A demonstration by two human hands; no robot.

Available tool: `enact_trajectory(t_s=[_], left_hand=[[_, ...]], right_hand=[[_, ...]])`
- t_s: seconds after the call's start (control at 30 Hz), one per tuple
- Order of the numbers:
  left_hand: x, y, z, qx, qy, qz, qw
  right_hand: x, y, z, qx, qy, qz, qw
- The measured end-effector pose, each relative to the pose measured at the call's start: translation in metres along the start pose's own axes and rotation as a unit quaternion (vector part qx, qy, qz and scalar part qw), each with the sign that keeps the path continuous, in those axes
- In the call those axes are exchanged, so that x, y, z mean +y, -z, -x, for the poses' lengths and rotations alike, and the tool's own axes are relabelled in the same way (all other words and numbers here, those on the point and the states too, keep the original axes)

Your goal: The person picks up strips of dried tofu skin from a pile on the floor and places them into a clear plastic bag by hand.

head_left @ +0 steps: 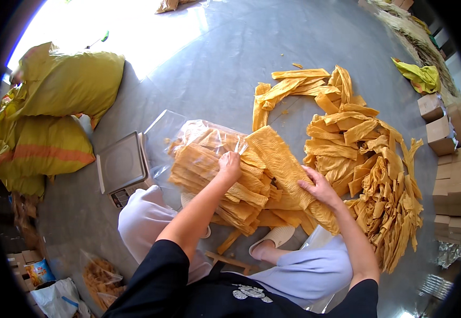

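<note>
Seen from the head camera, a person sits on a grey concrete floor point(230, 69) sorting dried, folded yellow beancurd-like sheets, with a small digital scale point(121, 167) as the fixed point of the scene. Just right of the scale lies a clear plastic bag point(188, 132), its mouth open toward the person and packed with a stack of the strips point(214, 180), apparently so the sheets stay aligned and flat as they go in. The left hand point(229, 164), right of the scale, is closed down over the top of that stack, fingers curled, seemingly pressing or gripping the strips to steady the bundle. Further right of the scale, the right hand point(318, 186) rests with fingers spread and only loosely bent on a long wrinkled sheet point(281, 159) that leans across the bagged bundle; whether it truly grips the sheet or only holds it flat cannot be told. Far to the right of the scale a loose heap of yellow sheets point(368, 169) spreads within arm's reach, apparently the supply pile. Left of the scale, bulging yellow sacks point(55, 111) are stacked. Well right of the scale, beyond the heap, cardboard boxes point(442, 132) line the edge.
</note>
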State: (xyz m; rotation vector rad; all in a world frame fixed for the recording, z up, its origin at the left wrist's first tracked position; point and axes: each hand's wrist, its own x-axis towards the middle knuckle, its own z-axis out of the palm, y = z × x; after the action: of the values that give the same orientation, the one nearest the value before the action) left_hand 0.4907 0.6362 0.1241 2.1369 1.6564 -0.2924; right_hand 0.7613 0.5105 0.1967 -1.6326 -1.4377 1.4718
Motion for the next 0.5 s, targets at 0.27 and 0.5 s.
enact_trajectory(t_s=[0.27,0.5], left_hand=[[-0.071,0.010,-0.013,-0.183,0.050,0.510,0.839],[-0.081,-0.004,-0.017,-0.213,0.061,0.597,0.771]], right_hand=[[-0.010,-0.006,-0.015,-0.140,-0.013,0.167,0.976],[-0.052,-0.009,-0.060,-0.202,-0.070,0.341,0.916]])
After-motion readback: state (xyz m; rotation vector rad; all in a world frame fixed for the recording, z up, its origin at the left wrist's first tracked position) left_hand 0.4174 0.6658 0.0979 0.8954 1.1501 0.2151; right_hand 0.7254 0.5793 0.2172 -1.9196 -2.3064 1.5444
